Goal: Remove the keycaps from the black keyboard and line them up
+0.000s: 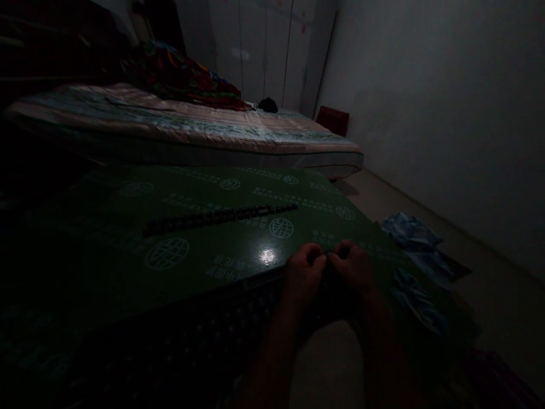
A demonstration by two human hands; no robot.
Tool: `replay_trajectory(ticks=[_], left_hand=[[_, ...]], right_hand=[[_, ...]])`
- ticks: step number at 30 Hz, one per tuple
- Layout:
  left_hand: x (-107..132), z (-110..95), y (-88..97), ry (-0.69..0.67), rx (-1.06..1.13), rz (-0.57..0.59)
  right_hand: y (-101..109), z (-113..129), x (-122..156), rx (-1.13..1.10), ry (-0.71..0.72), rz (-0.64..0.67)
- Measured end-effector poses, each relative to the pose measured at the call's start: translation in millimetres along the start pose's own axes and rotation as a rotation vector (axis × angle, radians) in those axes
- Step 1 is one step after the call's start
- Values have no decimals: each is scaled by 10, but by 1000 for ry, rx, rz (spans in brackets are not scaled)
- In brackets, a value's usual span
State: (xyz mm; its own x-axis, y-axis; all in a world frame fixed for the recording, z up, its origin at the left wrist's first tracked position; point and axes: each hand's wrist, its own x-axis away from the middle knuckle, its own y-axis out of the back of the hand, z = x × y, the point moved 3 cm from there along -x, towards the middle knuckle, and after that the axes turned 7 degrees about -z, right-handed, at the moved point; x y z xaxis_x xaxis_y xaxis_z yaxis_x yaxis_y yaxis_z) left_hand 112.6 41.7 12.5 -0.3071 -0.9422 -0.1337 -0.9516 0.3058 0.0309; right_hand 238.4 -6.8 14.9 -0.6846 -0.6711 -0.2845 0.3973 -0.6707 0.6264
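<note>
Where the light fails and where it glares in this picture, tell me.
Head view: very dim overall, with the dark object at lower left nearly lost in shadow; head view: bright glare on the green tabletop; head view: too dark to make out what lies between the fingers.

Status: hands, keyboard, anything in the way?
Left hand and right hand close together at right end of dark keyboard; too dim to confirm grip. Keyboard on green board. Row of dark keys beyond, out of the way.
</note>
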Motion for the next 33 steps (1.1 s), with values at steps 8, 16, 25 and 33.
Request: replay_trajectory(ticks=[8, 16, 25, 33], left_hand=[[38, 10, -66, -316, -375, 35], [50, 19, -191, -455, -679, 186], [11, -31, -288, -309, -868, 232], [-8, -13, -287, -305, -877, 177]], right_hand=[[-64, -28, 30, -8, 58, -76], [-96, -95, 50, -78, 72, -92], [-114, -112, 20, -166, 87, -96], [-104, -127, 35, -198, 68, -93]])
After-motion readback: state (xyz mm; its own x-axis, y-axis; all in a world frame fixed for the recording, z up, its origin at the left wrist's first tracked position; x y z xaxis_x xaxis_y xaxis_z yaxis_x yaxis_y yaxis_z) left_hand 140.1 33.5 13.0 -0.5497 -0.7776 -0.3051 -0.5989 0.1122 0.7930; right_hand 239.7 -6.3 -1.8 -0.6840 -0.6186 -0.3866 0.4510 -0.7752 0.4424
